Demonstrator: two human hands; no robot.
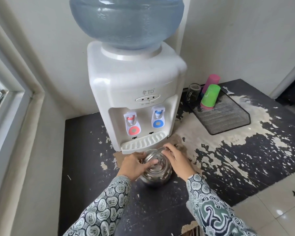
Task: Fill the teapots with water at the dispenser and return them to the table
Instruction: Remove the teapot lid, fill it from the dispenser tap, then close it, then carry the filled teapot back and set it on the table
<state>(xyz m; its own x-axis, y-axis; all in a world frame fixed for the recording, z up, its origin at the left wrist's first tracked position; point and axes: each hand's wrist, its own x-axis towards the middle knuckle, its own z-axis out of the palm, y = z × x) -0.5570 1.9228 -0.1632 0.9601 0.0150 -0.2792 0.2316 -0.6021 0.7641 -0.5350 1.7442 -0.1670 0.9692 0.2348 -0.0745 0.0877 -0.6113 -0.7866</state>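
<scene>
The teapot (155,169) sits on the surface (85,167), just before the dispenser (133,82) drip tray. Left hand (134,165) fingers grasp the lid; right hand (175,158) fingers grasp the handle. Lift the lid off straight while steadying the pot.

pantry corner | tabletop water dispenser (134,92) | peeling black counter (228,159) | cups on mesh tray (223,116)

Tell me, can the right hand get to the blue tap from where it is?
Probably yes. The right hand rests on the teapot handle just below the drip tray, and nothing stands between it and the blue tap. It must release the handle first.
</scene>
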